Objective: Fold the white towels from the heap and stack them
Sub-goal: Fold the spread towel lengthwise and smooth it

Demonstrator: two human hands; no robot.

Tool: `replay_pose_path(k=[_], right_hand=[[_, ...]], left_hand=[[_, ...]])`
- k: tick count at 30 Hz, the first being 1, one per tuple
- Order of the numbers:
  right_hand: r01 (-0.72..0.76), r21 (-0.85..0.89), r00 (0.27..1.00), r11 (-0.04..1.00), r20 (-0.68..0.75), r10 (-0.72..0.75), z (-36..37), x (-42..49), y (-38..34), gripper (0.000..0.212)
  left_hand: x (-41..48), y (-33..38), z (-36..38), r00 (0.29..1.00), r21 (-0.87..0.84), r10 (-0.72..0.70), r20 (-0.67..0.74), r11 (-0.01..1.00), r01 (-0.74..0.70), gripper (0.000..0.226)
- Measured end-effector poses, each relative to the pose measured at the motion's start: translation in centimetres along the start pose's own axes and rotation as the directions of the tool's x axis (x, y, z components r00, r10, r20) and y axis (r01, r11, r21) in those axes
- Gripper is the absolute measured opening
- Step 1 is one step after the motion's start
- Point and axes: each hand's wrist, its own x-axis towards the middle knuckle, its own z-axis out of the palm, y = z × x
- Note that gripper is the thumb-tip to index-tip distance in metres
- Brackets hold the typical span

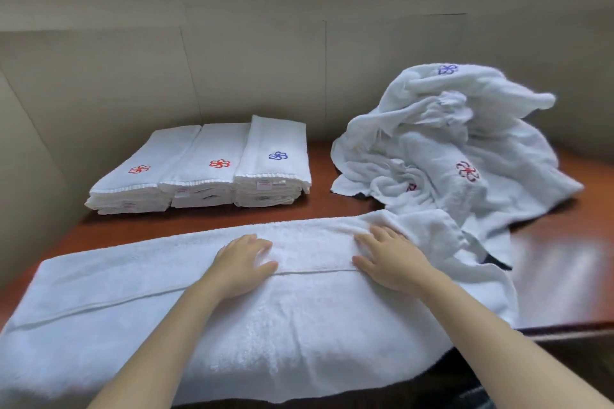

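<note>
towel: long white terry towel [299, 325] lies lengthwise across the near side of the red-brown wooden table [558, 262]. A folded-over layer ends at a hem line [99, 305] that runs left to right between the hands.
risk 1: the towel's near part hangs over the table's near edge. Any pull toward the body probably slides the whole towel off, since the polished wood gives little friction.
risk 2: the right end is rumpled and touches the trailing cloth of the crumpled heap of white towels [448, 143] at far right. Lifting that end for the next fold could drag heap cloth along, or tip the heap onto the fold.
risk 3: smoothing outward with flat palms may skew the top layer. The hem already angles down toward the left, so the edges end up mismatched.
risk 4: low. The three stacks of folded white towels with flower embroidery [199, 173] sit far left, well apart from the hands.
left hand: left hand [244, 264] lies flat, palm down on the towel just far of the hem, fingers straight and slightly spread. It presses only and holds nothing.
right hand: right hand [392, 262] is the same, flat with fingers spread, pressing the towel right of centre. No cloth is pinched.
step: judged as flattening the lengthwise fold, with the cross folds and stacking not yet done.
</note>
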Motion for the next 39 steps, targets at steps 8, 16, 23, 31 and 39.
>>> replay_pose_path(k=[8, 16, 23, 31, 39], right_hand=[[-0.231, 0.295, 0.749, 0.927, -0.554, 0.363, -3.3, -1.3, 3.2, 0.025], [-0.436, 0.593, 0.811, 0.677, -0.067, 0.581, -3.3, -2.2, 8.6, 0.029], [-0.162, 0.523, 0.98, 0.837, -0.012, 0.197, -4.8, -2.1, 6.3, 0.034], [-0.09, 0.568, 0.993, 0.818, -0.015, 0.12, -5.7, -2.1, 5.7, 0.031], [-0.243, 0.776, 0.81, 0.582, -0.168, 0.562, -5.2, 0.0, 7.4, 0.04]], left_hand=[[2.6, 5.9, 2.8, 0.987, -0.028, 0.161, -0.008, 0.987, -0.161, 0.043], [5.2, 10.9, 4.9, 0.965, -0.124, 0.253, -0.074, 0.957, -0.261, 0.034], [8.7, 16.5, 3.8, 0.958, -0.344, 0.225, -0.177, 0.898, -0.275, 0.037], [10.7, 19.1, 2.7, 0.94, -0.535, 0.264, 0.217, 0.838, -0.112, 0.041], [10.6, 18.8, 3.5, 0.95, -0.535, 0.312, -0.012, 0.801, -0.27, 0.021]])
